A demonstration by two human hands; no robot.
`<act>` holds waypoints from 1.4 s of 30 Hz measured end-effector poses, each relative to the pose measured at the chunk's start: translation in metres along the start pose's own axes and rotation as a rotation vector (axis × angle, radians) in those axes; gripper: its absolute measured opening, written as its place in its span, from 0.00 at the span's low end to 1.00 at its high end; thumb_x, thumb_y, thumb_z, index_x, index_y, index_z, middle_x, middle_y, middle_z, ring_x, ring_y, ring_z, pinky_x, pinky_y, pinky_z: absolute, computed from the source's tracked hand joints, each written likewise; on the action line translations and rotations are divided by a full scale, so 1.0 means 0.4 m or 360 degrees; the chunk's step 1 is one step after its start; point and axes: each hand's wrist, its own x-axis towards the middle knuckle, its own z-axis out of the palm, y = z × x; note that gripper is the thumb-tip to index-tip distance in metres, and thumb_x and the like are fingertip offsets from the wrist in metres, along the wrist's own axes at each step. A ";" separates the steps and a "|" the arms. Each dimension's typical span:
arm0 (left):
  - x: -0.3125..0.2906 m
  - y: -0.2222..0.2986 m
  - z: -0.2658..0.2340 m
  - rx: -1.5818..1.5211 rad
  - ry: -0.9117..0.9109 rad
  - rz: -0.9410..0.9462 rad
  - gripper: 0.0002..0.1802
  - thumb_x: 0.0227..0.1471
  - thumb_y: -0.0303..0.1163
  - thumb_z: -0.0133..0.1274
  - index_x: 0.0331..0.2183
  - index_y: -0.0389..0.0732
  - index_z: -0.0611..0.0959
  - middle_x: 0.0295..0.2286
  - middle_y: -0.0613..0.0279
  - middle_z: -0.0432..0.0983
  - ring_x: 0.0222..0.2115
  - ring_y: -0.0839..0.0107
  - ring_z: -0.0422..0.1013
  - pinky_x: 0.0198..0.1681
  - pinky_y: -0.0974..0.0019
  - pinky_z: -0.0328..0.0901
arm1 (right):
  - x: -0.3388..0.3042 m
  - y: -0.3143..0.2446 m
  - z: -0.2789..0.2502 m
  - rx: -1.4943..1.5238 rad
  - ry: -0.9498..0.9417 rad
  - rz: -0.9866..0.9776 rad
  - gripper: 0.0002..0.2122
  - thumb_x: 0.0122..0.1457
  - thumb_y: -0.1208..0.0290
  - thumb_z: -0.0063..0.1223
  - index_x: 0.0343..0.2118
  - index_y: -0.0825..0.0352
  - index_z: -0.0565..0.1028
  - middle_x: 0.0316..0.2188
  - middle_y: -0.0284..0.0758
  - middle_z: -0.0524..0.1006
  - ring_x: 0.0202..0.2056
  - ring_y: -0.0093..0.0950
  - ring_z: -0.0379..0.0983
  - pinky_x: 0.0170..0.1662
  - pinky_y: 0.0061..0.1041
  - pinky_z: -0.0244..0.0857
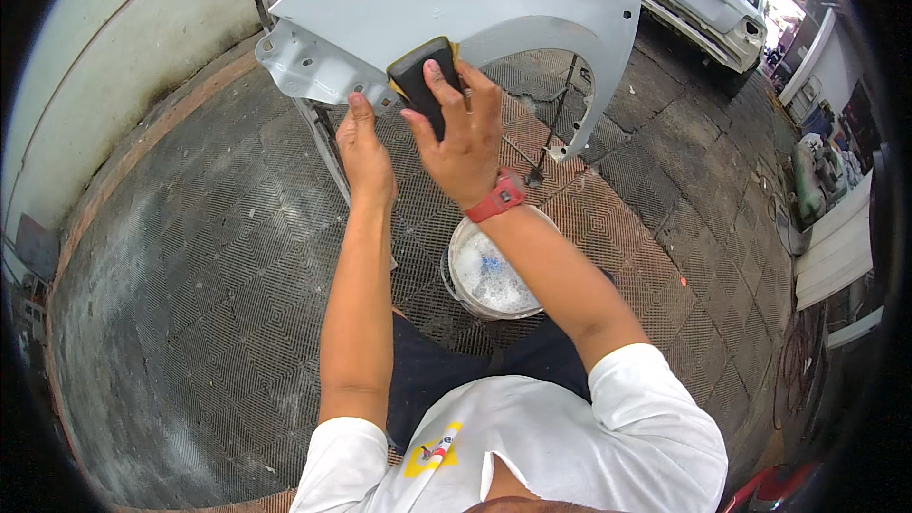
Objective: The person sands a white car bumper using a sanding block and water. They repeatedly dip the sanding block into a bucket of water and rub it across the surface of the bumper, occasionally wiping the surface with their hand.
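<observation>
A light grey car fender (pixel 380 5) stands ahead of me, its wheel arch curving at the right. My right hand (pixel 463 133), with a red watch on the wrist, presses a black sanding block (pixel 410 71) to the panel near its lower edge. Yellowish sandpaper shows along the block's edges. The fingers lie over the block's back, and the thumb is at its near side. At the fender's lower left edge is my left hand (pixel 367 161). Its thumb points up against the edge, while the other fingers are hidden behind the hand and panel.
A white bucket (pixel 454 271) of foamy water with something blue in it stands between my knees. Metal stand legs (pixel 326 152) support the fender. A white car (pixel 708 0) is at the far right; a stained wall (pixel 90 66) runs along the left. Patterned tiles (pixel 228 294) cover the floor.
</observation>
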 end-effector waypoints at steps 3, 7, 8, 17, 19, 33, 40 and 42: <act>0.004 0.019 0.029 0.0104 0.0060 -0.0011 0.40 0.73 0.61 0.47 0.56 0.29 0.83 0.55 0.51 0.81 0.59 0.63 0.71 0.69 0.56 0.57 | 0.080 0.124 -0.031 -0.0090 0.0306 0.0561 0.31 0.66 0.63 0.65 0.70 0.63 0.69 0.58 0.52 0.69 0.60 0.50 0.68 0.63 0.51 0.65; 0.001 -0.005 0.036 0.0055 0.0084 -0.0028 0.38 0.74 0.58 0.47 0.58 0.28 0.82 0.55 0.50 0.81 0.59 0.62 0.71 0.68 0.55 0.58 | 0.053 0.037 0.013 -0.0042 0.0249 0.0437 0.32 0.68 0.61 0.62 0.71 0.65 0.66 0.57 0.53 0.69 0.60 0.54 0.67 0.63 0.54 0.64; 0.003 -0.015 0.021 0.0005 0.0033 -0.0003 0.36 0.75 0.56 0.46 0.58 0.28 0.82 0.54 0.52 0.81 0.56 0.64 0.73 0.66 0.58 0.61 | 0.024 -0.015 0.024 -0.0042 0.0130 0.0180 0.31 0.68 0.60 0.60 0.71 0.63 0.66 0.58 0.54 0.68 0.59 0.56 0.67 0.63 0.54 0.64; -0.027 0.017 0.057 0.0003 0.0167 -0.0093 0.37 0.74 0.59 0.47 0.57 0.30 0.81 0.56 0.50 0.79 0.61 0.62 0.69 0.72 0.52 0.53 | 0.141 0.243 -0.081 -0.0189 0.0350 0.0924 0.28 0.71 0.60 0.56 0.67 0.70 0.64 0.55 0.52 0.69 0.56 0.53 0.69 0.60 0.50 0.68; -0.024 -0.008 0.061 -0.0055 0.0180 -0.0064 0.37 0.74 0.59 0.47 0.57 0.30 0.80 0.55 0.50 0.79 0.60 0.63 0.69 0.71 0.54 0.55 | 0.098 0.110 -0.033 -0.0118 0.0241 0.0396 0.28 0.70 0.61 0.57 0.69 0.67 0.65 0.57 0.54 0.67 0.56 0.53 0.69 0.59 0.53 0.68; -0.029 0.005 0.095 -0.0033 0.0362 0.0043 0.40 0.74 0.59 0.45 0.61 0.28 0.73 0.56 0.50 0.76 0.58 0.63 0.70 0.68 0.56 0.64 | 0.081 0.202 -0.079 -0.0051 0.0220 0.0819 0.28 0.68 0.61 0.58 0.66 0.69 0.66 0.57 0.53 0.67 0.57 0.55 0.69 0.59 0.51 0.68; -0.032 -0.002 0.055 -0.0022 0.0184 0.0044 0.39 0.76 0.59 0.38 0.65 0.31 0.70 0.59 0.51 0.74 0.60 0.61 0.70 0.68 0.53 0.62 | -0.175 0.097 -0.099 0.0181 -0.0230 0.0180 0.36 0.52 0.72 0.72 0.66 0.59 0.69 0.65 0.45 0.68 0.61 0.50 0.68 0.62 0.52 0.67; -0.074 -0.031 0.052 -0.0079 0.0059 -0.0010 0.40 0.76 0.61 0.35 0.66 0.35 0.70 0.59 0.51 0.75 0.61 0.61 0.70 0.69 0.52 0.61 | -0.330 0.140 -0.167 0.0102 -0.0395 0.0428 0.34 0.57 0.70 0.69 0.68 0.59 0.69 0.67 0.45 0.68 0.63 0.51 0.69 0.65 0.51 0.66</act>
